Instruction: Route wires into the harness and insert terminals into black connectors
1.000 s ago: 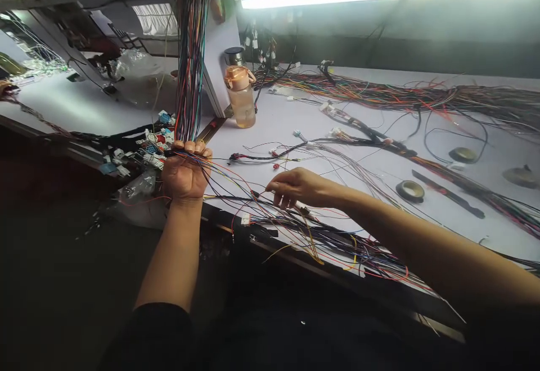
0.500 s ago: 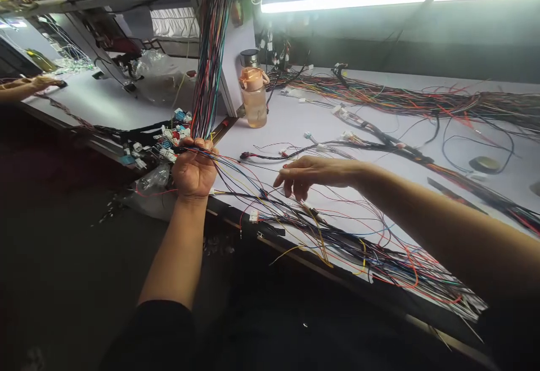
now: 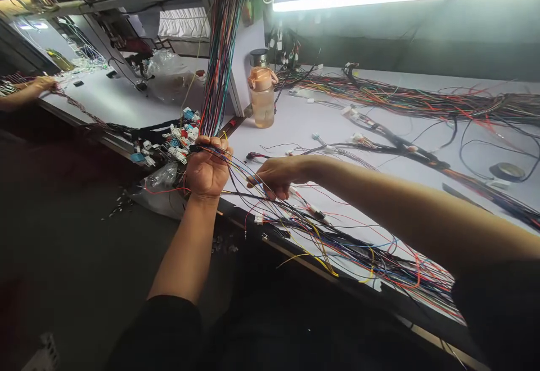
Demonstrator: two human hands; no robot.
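Observation:
My left hand [image 3: 208, 166] is turned palm up at the table's front edge, its fingers curled over a group of thin coloured wires [image 3: 238, 164]. These wires run right and down into a long wire harness [image 3: 337, 239] lying along the edge. My right hand [image 3: 276, 177] is over the same strands, a little right of the left hand, fingers bent and closed around some of them; its thumb is mostly hidden. A thick bundle of hanging wires [image 3: 221, 50] comes down just behind my left fingers. A white connector [image 3: 259, 220] lies below the right hand.
Several white and blue connectors [image 3: 177, 140] are heaped left of my left hand. A water bottle [image 3: 262, 98] stands behind. More harnesses [image 3: 392, 140] and a tape roll [image 3: 506, 172] lie on the white table. At far left, a co-worker's hand [image 3: 42, 84] touches a wire bundle.
My right hand has moved left and closed onto the wires near my left hand. The left hand keeps its hold. The view has shifted slightly, and the co-worker's hand has moved.

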